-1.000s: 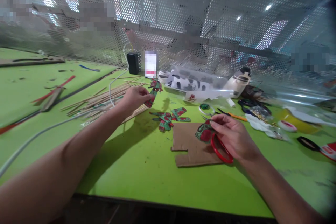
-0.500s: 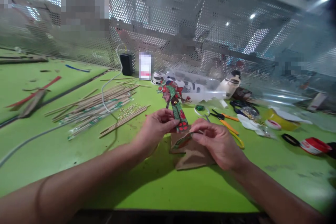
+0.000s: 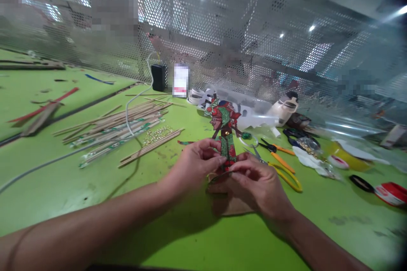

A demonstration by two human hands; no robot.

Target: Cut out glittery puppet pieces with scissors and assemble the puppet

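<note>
A flat red and green puppet figure (image 3: 225, 129) stands upright between my hands over the green table (image 3: 95, 186). My left hand (image 3: 195, 165) pinches its lower body from the left. My right hand (image 3: 257, 184) meets it from the right and holds a small flat painted piece (image 3: 220, 175) against the figure's bottom end. A brown cardboard piece (image 3: 233, 206) lies under my right hand, mostly hidden.
A pile of thin wooden sticks (image 3: 117, 129) and a white cable (image 3: 129, 108) lie to the left. Yellow-handled pliers (image 3: 284, 169), orange-handled cutters (image 3: 275, 149), tape rolls (image 3: 389, 192), plastic bags and a white bottle (image 3: 284, 108) sit to the right. A perforated metal screen (image 3: 222, 29) backs the table.
My left hand brought the puppet figure from the far left to the middle and stood it upright. My right hand came up to meet it, leaving the red scissors.
</note>
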